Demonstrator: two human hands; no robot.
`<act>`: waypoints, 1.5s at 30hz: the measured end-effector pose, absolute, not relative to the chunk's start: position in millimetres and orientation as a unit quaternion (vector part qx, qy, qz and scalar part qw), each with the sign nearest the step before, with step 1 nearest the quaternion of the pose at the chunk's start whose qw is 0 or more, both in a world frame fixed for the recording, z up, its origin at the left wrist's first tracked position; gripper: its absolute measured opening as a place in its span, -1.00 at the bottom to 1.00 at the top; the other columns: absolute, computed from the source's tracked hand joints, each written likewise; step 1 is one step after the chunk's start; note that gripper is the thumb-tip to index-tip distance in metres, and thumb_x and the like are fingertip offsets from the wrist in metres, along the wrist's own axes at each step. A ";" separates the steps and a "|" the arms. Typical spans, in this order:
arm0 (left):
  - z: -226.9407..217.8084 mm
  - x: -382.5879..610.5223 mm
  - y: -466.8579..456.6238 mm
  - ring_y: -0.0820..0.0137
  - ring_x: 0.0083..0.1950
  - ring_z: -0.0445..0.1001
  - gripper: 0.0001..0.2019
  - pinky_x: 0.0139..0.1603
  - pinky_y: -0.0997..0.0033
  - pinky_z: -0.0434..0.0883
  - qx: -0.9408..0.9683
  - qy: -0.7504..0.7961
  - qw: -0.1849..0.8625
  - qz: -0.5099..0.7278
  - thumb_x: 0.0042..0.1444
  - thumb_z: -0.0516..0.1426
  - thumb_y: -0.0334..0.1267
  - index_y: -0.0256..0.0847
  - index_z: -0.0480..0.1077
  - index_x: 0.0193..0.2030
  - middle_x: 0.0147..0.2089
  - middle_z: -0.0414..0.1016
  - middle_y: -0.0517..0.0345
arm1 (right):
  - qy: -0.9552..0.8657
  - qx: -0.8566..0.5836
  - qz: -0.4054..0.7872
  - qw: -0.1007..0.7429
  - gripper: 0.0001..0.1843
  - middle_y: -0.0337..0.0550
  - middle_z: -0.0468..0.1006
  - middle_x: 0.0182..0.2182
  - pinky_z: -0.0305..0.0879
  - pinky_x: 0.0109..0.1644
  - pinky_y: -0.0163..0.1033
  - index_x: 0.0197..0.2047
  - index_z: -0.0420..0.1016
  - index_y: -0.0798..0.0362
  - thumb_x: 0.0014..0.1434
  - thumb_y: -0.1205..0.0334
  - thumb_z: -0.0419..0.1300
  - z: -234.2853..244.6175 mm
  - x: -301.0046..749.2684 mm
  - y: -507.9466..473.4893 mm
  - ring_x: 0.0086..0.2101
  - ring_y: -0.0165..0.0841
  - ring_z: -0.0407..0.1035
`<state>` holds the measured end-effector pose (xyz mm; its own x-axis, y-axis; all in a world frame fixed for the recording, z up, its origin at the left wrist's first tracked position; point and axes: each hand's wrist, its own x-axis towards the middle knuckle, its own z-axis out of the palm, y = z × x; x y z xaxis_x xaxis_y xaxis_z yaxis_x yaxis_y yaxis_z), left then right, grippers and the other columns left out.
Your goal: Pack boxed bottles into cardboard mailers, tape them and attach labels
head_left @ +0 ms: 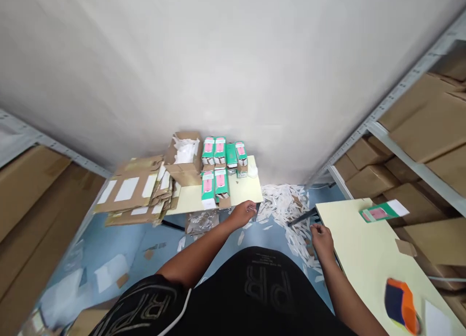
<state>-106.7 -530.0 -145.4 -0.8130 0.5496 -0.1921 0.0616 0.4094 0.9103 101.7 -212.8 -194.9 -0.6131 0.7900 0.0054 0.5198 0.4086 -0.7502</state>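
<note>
My left hand reaches forward with fingers curled in a pinch on a small white strip, just at the near right corner of a small pale table. On that table stand several green and pink boxes and an open cardboard box. My right hand hovers by the left edge of a second pale table, fingers curled, and what it holds is too small to name.
Flattened cardboard sheets lie left of the small table. White paper strips litter the blue floor. A green-pink flat pack and an orange-blue object lie on the right table. Metal shelves with brown cartons flank both sides.
</note>
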 end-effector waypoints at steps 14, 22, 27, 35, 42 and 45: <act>-135.8 -126.5 -627.6 0.23 -0.04 0.57 -0.73 0.04 0.26 0.48 -0.016 0.831 0.088 0.549 0.11 0.19 -0.19 -0.17 0.51 -0.05 -0.05 0.63 0.04 | -0.862 -0.162 0.478 0.047 -0.54 0.03 0.67 -0.16 0.35 0.07 -0.05 -0.21 0.61 0.04 0.09 -0.18 0.20 -151.7 -103.2 -281.2 -0.08 -0.05 0.50; -128.8 -129.6 -740.7 0.25 -0.06 0.58 -0.72 0.06 0.27 0.47 -0.172 0.824 -0.026 0.539 0.13 0.19 -0.18 -0.20 0.51 -0.04 -0.10 0.63 0.03 | -0.846 -0.034 0.527 -0.071 -0.57 -0.08 0.68 -0.24 0.36 -0.03 -0.10 -0.24 0.63 0.02 0.08 -0.17 0.23 -122.1 -179.8 -374.3 -0.20 -0.11 0.51; -130.1 -140.6 -860.0 0.24 -0.10 0.57 -0.78 -0.02 0.33 0.45 -0.337 0.804 -0.069 0.485 0.08 0.22 -0.18 -0.19 0.54 -0.14 -0.17 0.64 0.08 | -0.833 0.033 0.542 -0.103 -0.61 -0.11 0.68 -0.25 0.36 0.00 -0.12 -0.26 0.62 0.00 0.10 -0.16 0.24 -115.6 -197.8 -447.4 -0.16 -0.11 0.51; -162.0 -209.8 -1052.3 0.12 0.13 0.53 -0.48 0.04 0.29 0.41 -0.433 0.767 -0.077 0.466 0.15 0.20 -0.04 -0.32 0.40 0.17 0.15 0.56 -0.21 | -0.844 0.013 0.528 -0.097 -0.57 -0.13 0.66 -0.34 0.39 -0.12 -0.14 -0.30 0.61 0.02 0.10 -0.20 0.23 -119.5 -212.9 -584.4 -0.26 -0.15 0.51; -192.4 -282.4 -1141.0 0.06 0.25 0.49 -0.05 0.05 0.31 0.46 -0.388 0.787 0.002 0.479 0.01 0.33 0.09 -0.28 0.11 0.46 0.34 0.41 -0.25 | -0.870 -0.005 0.481 -0.108 -0.55 -0.11 0.66 -0.33 0.38 -0.17 -0.18 -0.27 0.62 0.03 0.18 -0.20 0.20 -116.0 -205.7 -661.3 -0.25 -0.17 0.49; -199.9 -302.9 -1155.4 0.05 0.13 0.57 -0.15 0.01 0.28 0.49 -0.322 0.820 0.043 0.472 -0.08 0.39 0.06 -0.25 0.32 0.32 0.18 0.56 -0.18 | -0.881 -0.026 0.458 -0.113 -0.56 -0.13 0.65 -0.33 0.37 -0.18 -0.19 -0.29 0.60 0.01 0.19 -0.21 0.19 -116.3 -199.8 -662.4 -0.26 -0.17 0.49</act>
